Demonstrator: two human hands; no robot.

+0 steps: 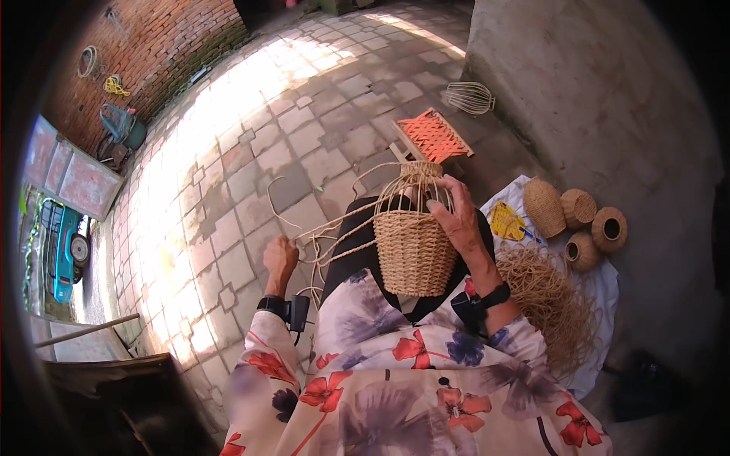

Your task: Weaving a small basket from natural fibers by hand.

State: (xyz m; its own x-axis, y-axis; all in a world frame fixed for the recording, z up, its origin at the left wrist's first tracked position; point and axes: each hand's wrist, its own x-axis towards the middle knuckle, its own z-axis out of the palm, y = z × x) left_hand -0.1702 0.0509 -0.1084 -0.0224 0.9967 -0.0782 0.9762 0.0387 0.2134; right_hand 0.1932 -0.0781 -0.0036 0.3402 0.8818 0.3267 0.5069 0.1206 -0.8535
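Paving stones (251, 144) of grey and pink, lit hard by sun, fill the upper left and centre of the frame, with a red brick wall (160, 45) curving along the top left and a rough grey plaster wall (601, 99) on the right.

At frame centre a half-woven basket (414, 247) rests on the person's lap, over dark cloth. Its long axis runs nearly straight up and down the frame: the closed, tightly woven body points toward the lower edge, and the bare upright ribs gather at a knot toward the upper edge.

The right hand (456, 220) lies against the basket's right side, fingers curled over the ribs just where the weaving stops, steadying it. The left hand (280, 257) sits well to the left of the basket, closed on the pale weaving strands (334, 228), which run taut from that fist rightward to the basket's woven edge. So the basket lies to the right of the left hand and touches the right one, which is much the nearer; the strands bridge the gap between the two.

To the right, on a white sheet (608, 289), sit four finished woven pots (578, 220) close together, a loose heap of straw-coloured fibre (551, 296) and a yellow packet (508, 223). Above the basket stand a small stool with an orange woven seat (433, 137) and a bare wire frame (470, 97).
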